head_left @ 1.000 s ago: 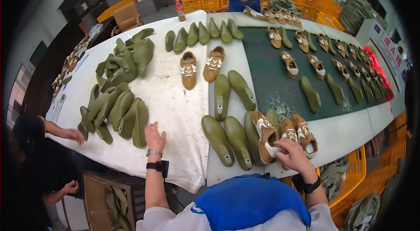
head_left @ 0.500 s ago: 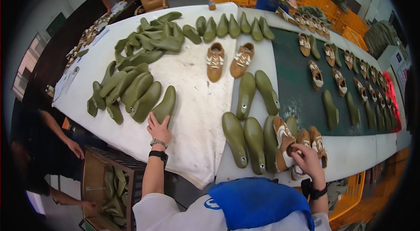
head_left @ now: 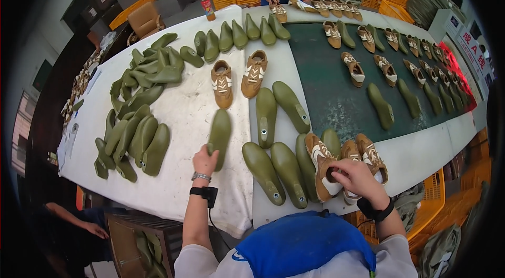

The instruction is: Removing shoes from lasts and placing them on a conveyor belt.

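two hands busy at once: the left hand (head_left: pixel 204 160) closes on the heel of a green shoe last (head_left: pixel 219 132) lying on the white table (head_left: pixel 179 115), while the right hand (head_left: pixel 353 178) pinches the collar of a tan shoe (head_left: pixel 321 165) beside its neighbours. the risk, i'd say, is a one-handed drag knocking the green lasts (head_left: pixel 273 173) just alongside out of their row.

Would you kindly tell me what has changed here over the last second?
The left hand reached left to the pile, took hold of a green shoe last and drew it out onto the bare white table. The right hand stayed on the brown shoe; the other lasts and shoes lie as before.
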`<state>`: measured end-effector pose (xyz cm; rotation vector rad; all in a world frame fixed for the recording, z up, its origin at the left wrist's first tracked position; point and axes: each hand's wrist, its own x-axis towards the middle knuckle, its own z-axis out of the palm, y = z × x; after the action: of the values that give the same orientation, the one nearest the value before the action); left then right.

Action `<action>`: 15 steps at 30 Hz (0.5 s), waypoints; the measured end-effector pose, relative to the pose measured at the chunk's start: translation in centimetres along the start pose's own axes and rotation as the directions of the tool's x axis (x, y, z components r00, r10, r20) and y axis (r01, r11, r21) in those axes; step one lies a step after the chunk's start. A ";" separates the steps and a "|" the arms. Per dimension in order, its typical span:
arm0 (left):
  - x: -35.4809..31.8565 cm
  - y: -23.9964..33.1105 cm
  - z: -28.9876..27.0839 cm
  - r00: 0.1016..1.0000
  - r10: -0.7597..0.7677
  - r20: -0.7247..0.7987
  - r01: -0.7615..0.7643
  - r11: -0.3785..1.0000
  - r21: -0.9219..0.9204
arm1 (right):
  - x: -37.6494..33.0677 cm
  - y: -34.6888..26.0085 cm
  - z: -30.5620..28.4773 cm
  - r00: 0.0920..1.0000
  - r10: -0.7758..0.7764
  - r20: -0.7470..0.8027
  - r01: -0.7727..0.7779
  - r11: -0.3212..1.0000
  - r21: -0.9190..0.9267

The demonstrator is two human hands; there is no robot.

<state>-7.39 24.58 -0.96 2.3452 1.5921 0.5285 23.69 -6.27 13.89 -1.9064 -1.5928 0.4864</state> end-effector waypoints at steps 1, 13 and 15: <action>0.9 1.7 0.1 0.995 0.059 0.085 -0.058 0.998 -0.010 | 0.6 0.1 -0.4 1.000 -0.030 0.004 0.030 0.999 -0.029; 28.2 11.7 8.0 0.970 -0.178 0.164 0.141 0.966 0.217 | 0.3 -0.1 -2.5 0.995 0.094 -0.024 -0.096 0.989 -0.114; 30.0 15.7 8.4 0.826 -0.387 0.410 0.278 0.912 0.302 | -1.4 0.4 -2.9 0.977 0.197 -0.084 -0.207 0.968 -0.143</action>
<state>19.39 46.65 2.45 2.0423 1.8287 -0.2947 25.50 -8.24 15.67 -2.1896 -1.4339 0.3879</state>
